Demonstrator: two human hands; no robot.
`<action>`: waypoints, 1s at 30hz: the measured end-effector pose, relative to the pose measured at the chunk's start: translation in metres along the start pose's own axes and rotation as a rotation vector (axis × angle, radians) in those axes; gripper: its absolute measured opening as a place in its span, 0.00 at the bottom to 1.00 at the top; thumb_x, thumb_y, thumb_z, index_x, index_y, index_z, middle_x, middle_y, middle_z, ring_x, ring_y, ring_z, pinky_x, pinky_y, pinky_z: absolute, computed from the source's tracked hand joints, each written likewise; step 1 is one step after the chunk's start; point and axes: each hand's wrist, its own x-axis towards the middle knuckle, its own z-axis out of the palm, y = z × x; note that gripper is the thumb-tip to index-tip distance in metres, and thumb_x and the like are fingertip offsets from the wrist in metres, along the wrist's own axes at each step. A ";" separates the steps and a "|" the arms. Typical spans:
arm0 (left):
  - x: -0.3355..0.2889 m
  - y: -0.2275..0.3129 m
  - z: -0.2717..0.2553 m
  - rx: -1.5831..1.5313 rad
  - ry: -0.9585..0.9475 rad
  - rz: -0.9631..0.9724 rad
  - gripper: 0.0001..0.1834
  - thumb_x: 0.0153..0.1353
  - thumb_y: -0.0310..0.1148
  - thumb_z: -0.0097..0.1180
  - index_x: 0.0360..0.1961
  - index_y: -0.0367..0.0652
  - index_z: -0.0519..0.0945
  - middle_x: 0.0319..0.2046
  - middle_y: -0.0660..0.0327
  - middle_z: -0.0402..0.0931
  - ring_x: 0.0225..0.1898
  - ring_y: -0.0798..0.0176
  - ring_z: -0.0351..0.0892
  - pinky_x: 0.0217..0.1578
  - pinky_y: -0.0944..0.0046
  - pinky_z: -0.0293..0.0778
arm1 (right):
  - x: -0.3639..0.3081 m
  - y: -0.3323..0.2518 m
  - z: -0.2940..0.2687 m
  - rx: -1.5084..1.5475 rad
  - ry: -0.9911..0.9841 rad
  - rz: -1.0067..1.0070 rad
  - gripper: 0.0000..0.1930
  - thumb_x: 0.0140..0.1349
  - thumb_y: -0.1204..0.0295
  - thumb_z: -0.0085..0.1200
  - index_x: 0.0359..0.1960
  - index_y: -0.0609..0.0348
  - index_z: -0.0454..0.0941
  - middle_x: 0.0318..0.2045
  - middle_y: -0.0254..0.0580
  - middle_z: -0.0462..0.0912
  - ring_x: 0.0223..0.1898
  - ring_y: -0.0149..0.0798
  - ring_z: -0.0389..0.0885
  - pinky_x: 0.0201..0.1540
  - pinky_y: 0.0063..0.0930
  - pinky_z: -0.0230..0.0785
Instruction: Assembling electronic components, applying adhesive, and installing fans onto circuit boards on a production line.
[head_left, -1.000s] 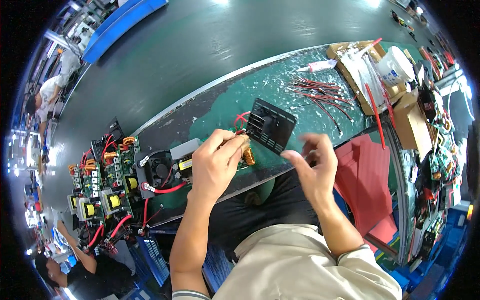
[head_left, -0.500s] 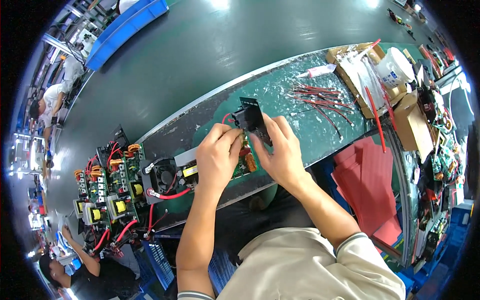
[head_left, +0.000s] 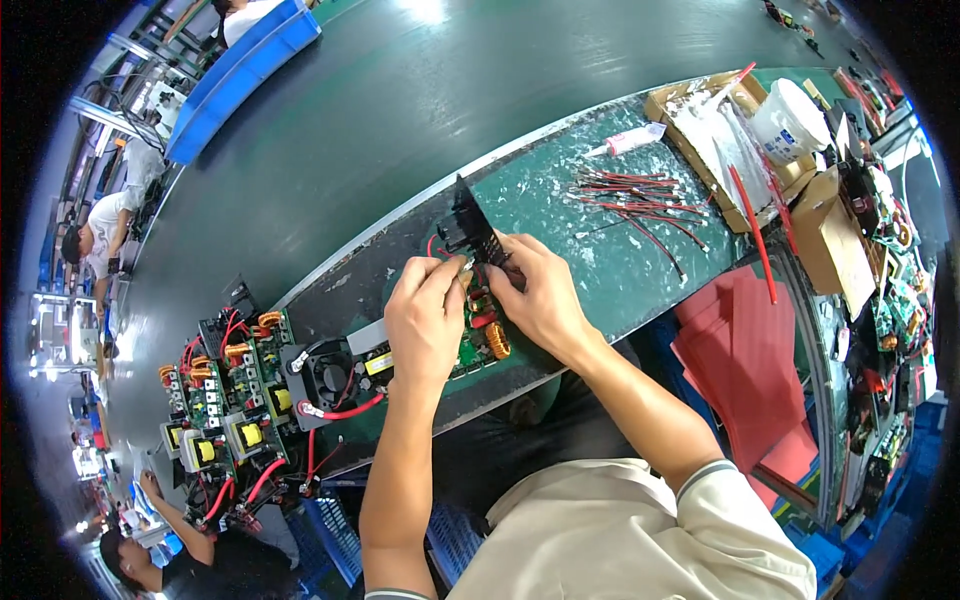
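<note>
My right hand (head_left: 540,298) grips the lower part of a black slotted panel (head_left: 478,222), which stands tilted and nearly edge-on. Just left of it, the fingertips of my left hand (head_left: 424,312) are pinched together; what lies between them is too small to make out. A thin red wire (head_left: 432,243) curves by those fingers near the panel. Beneath both hands sits a green circuit board (head_left: 470,348) with a copper-wound coil (head_left: 497,340), partly covered by my left hand. A black cooling fan (head_left: 328,376) with a thick red cable (head_left: 352,410) is at the board's left.
Several circuit boards (head_left: 235,385) stand at the left. Red-black wires (head_left: 640,197), a white tube (head_left: 630,140) and a cardboard box (head_left: 668,108) with a white bucket (head_left: 790,122) lie right. Red sheets (head_left: 742,370) rest below. Co-workers (head_left: 105,222) are at far left.
The black panel has turned from showing its face to nearly edge-on and come slightly left. Both hands have shifted a little left with it. The whole view has moved slightly.
</note>
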 end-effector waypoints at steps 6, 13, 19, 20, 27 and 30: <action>0.001 0.000 -0.004 0.001 0.001 -0.017 0.11 0.53 0.21 0.61 0.39 0.39 0.85 0.33 0.56 0.76 0.34 0.52 0.79 0.36 0.56 0.75 | -0.006 -0.007 -0.004 0.053 -0.054 -0.054 0.23 0.59 0.79 0.53 0.59 0.64 0.73 0.39 0.58 0.81 0.38 0.58 0.81 0.42 0.41 0.74; 0.002 -0.003 -0.004 0.087 0.043 0.097 0.10 0.52 0.21 0.62 0.37 0.41 0.85 0.32 0.59 0.76 0.34 0.53 0.78 0.36 0.56 0.74 | -0.006 -0.009 -0.005 0.036 -0.061 -0.070 0.23 0.59 0.80 0.54 0.59 0.64 0.74 0.42 0.57 0.82 0.42 0.58 0.81 0.45 0.40 0.75; 0.003 -0.004 -0.002 0.064 0.045 0.110 0.09 0.52 0.18 0.59 0.36 0.35 0.83 0.33 0.54 0.77 0.34 0.51 0.79 0.37 0.58 0.74 | -0.007 -0.003 -0.002 0.045 -0.024 -0.151 0.25 0.58 0.81 0.55 0.60 0.62 0.73 0.42 0.55 0.82 0.40 0.54 0.83 0.43 0.38 0.75; 0.002 -0.004 -0.002 0.062 0.044 0.110 0.09 0.52 0.18 0.59 0.36 0.35 0.83 0.33 0.54 0.77 0.34 0.51 0.79 0.37 0.58 0.74 | -0.008 -0.002 -0.002 0.027 -0.010 -0.173 0.26 0.58 0.82 0.55 0.61 0.61 0.73 0.41 0.54 0.81 0.38 0.51 0.84 0.42 0.36 0.76; 0.000 -0.003 -0.004 0.145 0.069 0.187 0.07 0.50 0.22 0.62 0.33 0.37 0.83 0.32 0.57 0.77 0.35 0.51 0.78 0.36 0.56 0.74 | -0.020 -0.009 0.010 -0.038 -0.007 -0.105 0.25 0.57 0.79 0.57 0.59 0.62 0.74 0.40 0.60 0.81 0.39 0.56 0.83 0.40 0.40 0.75; 0.001 0.006 -0.020 0.185 -0.057 0.131 0.18 0.51 0.24 0.64 0.46 0.40 0.82 0.39 0.55 0.78 0.41 0.50 0.77 0.43 0.55 0.73 | -0.005 0.005 0.006 -0.161 0.060 -0.041 0.13 0.61 0.72 0.59 0.45 0.66 0.78 0.29 0.58 0.82 0.32 0.57 0.84 0.34 0.40 0.74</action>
